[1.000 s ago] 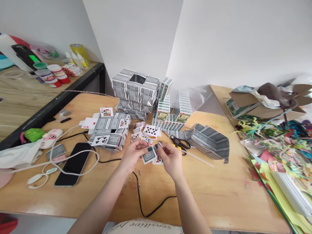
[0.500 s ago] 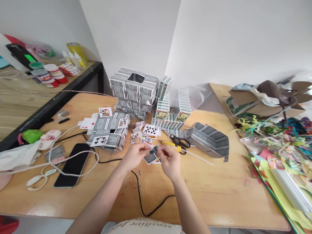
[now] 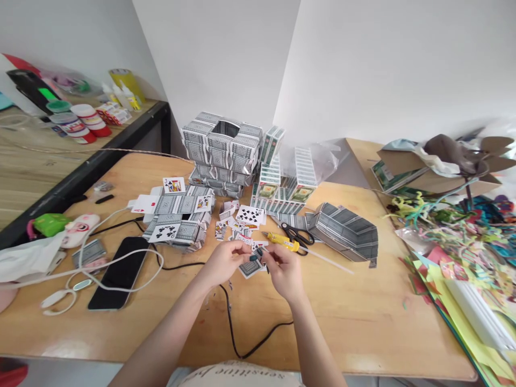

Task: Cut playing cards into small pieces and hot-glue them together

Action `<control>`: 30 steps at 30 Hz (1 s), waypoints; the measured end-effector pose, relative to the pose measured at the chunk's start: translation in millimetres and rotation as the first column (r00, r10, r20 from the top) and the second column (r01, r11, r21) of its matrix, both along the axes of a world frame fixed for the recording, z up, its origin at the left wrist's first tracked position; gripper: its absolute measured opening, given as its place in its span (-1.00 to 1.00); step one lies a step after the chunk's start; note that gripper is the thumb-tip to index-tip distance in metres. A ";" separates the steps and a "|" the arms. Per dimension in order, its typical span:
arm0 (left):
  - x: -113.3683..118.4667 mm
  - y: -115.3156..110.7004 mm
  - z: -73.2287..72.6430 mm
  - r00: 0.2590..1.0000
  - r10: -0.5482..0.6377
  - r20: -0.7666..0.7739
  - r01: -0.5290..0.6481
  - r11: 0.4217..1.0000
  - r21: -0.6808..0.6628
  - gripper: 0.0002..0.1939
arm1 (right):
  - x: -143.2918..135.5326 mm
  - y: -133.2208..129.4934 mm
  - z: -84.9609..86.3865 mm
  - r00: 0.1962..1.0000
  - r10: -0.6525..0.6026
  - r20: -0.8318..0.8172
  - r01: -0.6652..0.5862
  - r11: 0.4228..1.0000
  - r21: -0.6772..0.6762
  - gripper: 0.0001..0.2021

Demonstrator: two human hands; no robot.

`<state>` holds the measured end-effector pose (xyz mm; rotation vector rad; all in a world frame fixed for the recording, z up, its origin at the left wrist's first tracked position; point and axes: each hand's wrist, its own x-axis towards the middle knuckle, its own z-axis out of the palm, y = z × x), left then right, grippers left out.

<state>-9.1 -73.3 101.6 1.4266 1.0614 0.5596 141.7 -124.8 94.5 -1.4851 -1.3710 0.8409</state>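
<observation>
Head view: the left hand (image 3: 226,262) and right hand (image 3: 287,273) meet above the table (image 3: 363,322), fingertips pinching a small piece (image 3: 257,253), apparently card, mostly hidden between them. A slack pinch could drop it onto the patterned card (image 3: 249,270) below; a sideways swing could knock the yellow tool (image 3: 282,241). Behind, a card-covered box (image 3: 197,129) shows a dark opening, contents unseen; right, a cardboard box (image 3: 403,162) holds brown material (image 3: 441,148).

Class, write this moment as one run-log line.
left hand: pinching | right hand: pinching | held piece: mostly hidden | grey-backed card: below hands | yellow tool: beside scissors
</observation>
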 end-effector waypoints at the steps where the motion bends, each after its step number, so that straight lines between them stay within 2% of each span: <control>1: -0.3 0.0 -0.5 1.000 -0.014 -0.019 0.014 1.000 0.010 -0.92 | 1.0 -0.7 0.6 1.000 0.014 0.023 -0.014 1.000 0.010 -0.84; 6: 0.6 -3.4 -12.3 0.999 0.009 -0.050 -0.003 0.992 0.128 -0.89 | 4.6 -1.8 6.6 0.988 0.075 0.132 -0.083 0.995 0.055 -0.84; 12: 6.1 -10.8 -21.6 0.995 0.062 -0.082 -0.048 0.985 0.166 -0.87 | 9.2 -1.5 11.9 0.973 0.132 0.188 -0.143 0.989 0.047 -0.83; 17: 4.8 -11.2 -27.4 0.996 0.092 0.001 -0.091 0.988 0.123 -0.91 | 15.4 4.6 6.8 0.984 0.147 0.103 -0.143 0.989 -0.045 -0.81; 19: -0.3 -9.2 -30.8 0.990 0.140 0.034 -0.143 0.985 0.094 -0.78 | 22.6 11.6 3.5 0.992 0.127 -0.022 -0.129 0.987 -0.101 -0.78; 22: -12.4 -5.1 -35.2 0.976 0.214 0.050 -0.217 0.974 0.068 -0.66 | 41.7 28.0 -2.2 0.978 -0.017 -0.208 -0.016 0.987 -0.157 -0.76; 25: -25.2 -2.0 -38.4 0.968 0.248 0.030 -0.249 0.967 0.051 -0.75 | 67.7 49.7 -10.4 0.929 -0.214 -0.301 0.154 0.965 -0.213 -0.77; 28: -33.9 -1.8 -41.7 0.964 0.266 0.022 -0.267 0.963 0.045 -0.84 | 91.9 70.4 -22.6 0.862 -0.421 -0.283 0.338 0.892 -0.299 -0.86; 30: -36.9 -2.9 -44.0 0.966 0.257 0.008 -0.257 0.965 0.048 -0.86 | 103.5 79.5 -31.3 0.836 -0.486 -0.254 0.408 0.861 -0.304 -0.91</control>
